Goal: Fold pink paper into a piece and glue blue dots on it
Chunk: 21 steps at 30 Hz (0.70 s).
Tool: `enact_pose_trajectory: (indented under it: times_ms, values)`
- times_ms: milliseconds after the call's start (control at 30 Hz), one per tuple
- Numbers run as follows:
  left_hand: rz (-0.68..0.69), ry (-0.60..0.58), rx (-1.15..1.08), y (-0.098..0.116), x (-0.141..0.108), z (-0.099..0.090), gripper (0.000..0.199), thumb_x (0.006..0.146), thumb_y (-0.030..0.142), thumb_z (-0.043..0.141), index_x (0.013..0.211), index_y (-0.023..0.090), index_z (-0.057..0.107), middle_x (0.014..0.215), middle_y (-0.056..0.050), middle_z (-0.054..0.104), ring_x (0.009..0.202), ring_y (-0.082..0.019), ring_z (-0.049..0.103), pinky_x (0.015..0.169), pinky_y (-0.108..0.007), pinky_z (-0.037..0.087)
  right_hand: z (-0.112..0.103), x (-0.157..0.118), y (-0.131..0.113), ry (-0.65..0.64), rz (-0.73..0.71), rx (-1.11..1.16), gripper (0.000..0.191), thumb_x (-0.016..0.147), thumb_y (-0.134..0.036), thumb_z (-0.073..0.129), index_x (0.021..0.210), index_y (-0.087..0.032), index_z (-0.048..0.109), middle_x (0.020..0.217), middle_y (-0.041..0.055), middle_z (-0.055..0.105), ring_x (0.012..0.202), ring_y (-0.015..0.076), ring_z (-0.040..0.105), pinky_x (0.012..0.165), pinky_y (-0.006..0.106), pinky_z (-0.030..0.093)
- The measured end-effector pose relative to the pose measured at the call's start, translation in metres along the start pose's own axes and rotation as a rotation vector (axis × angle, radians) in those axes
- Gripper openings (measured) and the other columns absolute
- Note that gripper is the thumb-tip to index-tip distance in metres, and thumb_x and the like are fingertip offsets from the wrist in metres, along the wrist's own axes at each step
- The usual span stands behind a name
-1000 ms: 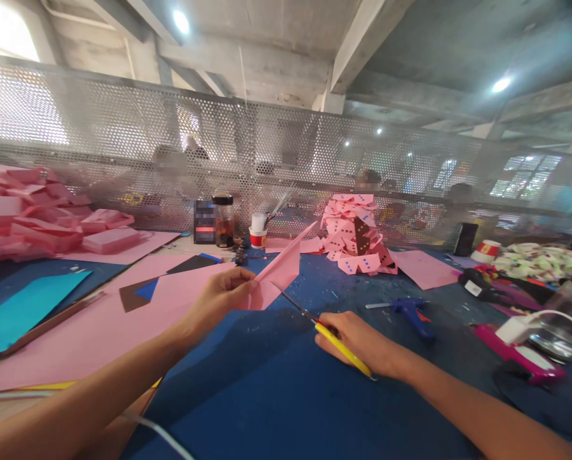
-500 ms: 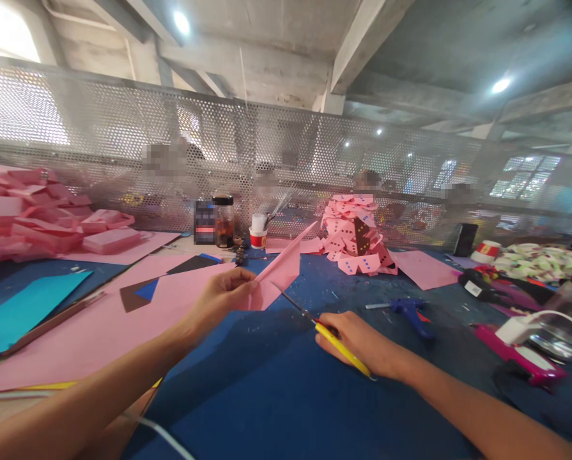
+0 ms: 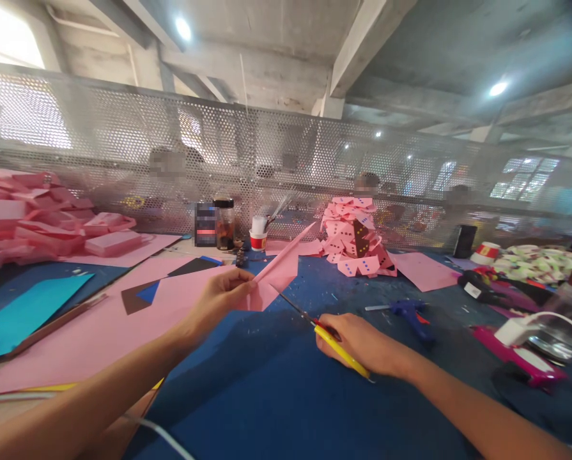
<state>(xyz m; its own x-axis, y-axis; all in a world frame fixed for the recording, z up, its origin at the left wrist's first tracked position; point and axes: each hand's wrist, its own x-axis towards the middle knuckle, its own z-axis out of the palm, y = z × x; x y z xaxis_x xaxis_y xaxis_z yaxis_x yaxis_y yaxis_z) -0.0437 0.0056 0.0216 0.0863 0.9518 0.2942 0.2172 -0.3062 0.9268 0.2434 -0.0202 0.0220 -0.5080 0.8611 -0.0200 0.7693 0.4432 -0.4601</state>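
Observation:
Between the thumb and fingers of my left hand (image 3: 231,287) is a folded piece of pink paper (image 3: 283,271), raised above the blue table (image 3: 247,396). My right hand (image 3: 350,342) is closed around the handles of a pair of scissors (image 3: 340,351) with yellow and red grips. The blade tips meet the lower right edge of the paper, where a slit shows. A large pink sheet (image 3: 98,326) lies under my left forearm, with brown, blue and black paper pieces on it.
Pink folded boxes (image 3: 113,243) are heaped at the left, near a turquoise sheet (image 3: 31,313). Dotted pink pieces (image 3: 350,246) are piled at the back. A blue glue gun (image 3: 413,313) and a magenta tool (image 3: 520,358) lie right. Behind stands a perforated metal screen (image 3: 290,166).
Both hands stay almost where they were, with the paper and scissors still held. The camera view has shifted slightly.

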Motion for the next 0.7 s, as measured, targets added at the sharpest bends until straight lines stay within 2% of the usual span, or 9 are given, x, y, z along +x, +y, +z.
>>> enact_pose_trajectory:
  times_ms: [167, 300, 433, 600, 700]
  values:
    - [-0.041, 0.027, -0.028, 0.011, -0.003, 0.002, 0.023, 0.081, 0.039, 0.064, 0.083, 0.017, 0.064, 0.067, 0.002, 0.062, 0.056, -0.012, 0.049, 0.051, -0.023, 0.033, -0.008, -0.003, 0.003, -0.034, -0.007, -0.003, 0.016, 0.085, -0.027, 0.057, 0.072, -0.018, 0.054, 0.066, -0.001, 0.06, 0.057, 0.0105, 0.049, 0.052, 0.022, 0.028]
    - [-0.063, 0.061, -0.068, 0.008, 0.001, -0.004, 0.024, 0.079, 0.04, 0.066, 0.084, 0.017, 0.063, 0.067, 0.003, 0.059, 0.053, -0.011, 0.046, 0.05, -0.022, 0.033, -0.019, -0.006, 0.013, -0.122, -0.011, 0.058, 0.02, 0.089, -0.031, 0.052, 0.075, -0.018, 0.057, 0.069, -0.0008, 0.065, 0.058, 0.0107, 0.053, 0.053, 0.022, 0.031]
    - [-0.04, 0.077, -0.084, 0.002, 0.006, -0.01, 0.023, 0.077, 0.039, 0.067, 0.084, 0.017, 0.065, 0.07, 0.003, 0.06, 0.059, -0.012, 0.051, 0.055, -0.023, 0.036, -0.028, -0.001, 0.027, -0.041, 0.014, -0.062, 0.029, 0.084, -0.048, 0.063, 0.08, -0.019, 0.062, 0.077, 0.0003, 0.068, 0.065, 0.0136, 0.057, 0.055, 0.023, 0.031]
    - [-0.049, 0.038, -0.074, 0.009, 0.002, -0.007, 0.024, 0.078, 0.04, 0.067, 0.082, 0.016, 0.065, 0.069, 0.002, 0.061, 0.059, -0.012, 0.051, 0.056, -0.023, 0.037, -0.033, 0.036, 0.038, 0.101, 0.137, -0.358, 0.051, 0.08, -0.071, 0.057, 0.082, -0.02, 0.065, 0.079, 0.007, 0.071, 0.067, 0.0198, 0.062, 0.055, 0.026, 0.03]
    - [-0.055, 0.029, -0.069, 0.015, -0.003, -0.003, 0.027, 0.077, 0.043, 0.068, 0.079, 0.016, 0.064, 0.068, 0.002, 0.06, 0.059, -0.012, 0.05, 0.056, -0.023, 0.036, -0.034, 0.075, 0.043, 0.11, 0.173, -0.476, 0.051, 0.086, -0.068, 0.05, 0.089, -0.02, 0.067, 0.089, 0.0106, 0.073, 0.077, 0.023, 0.067, 0.059, 0.026, 0.034]
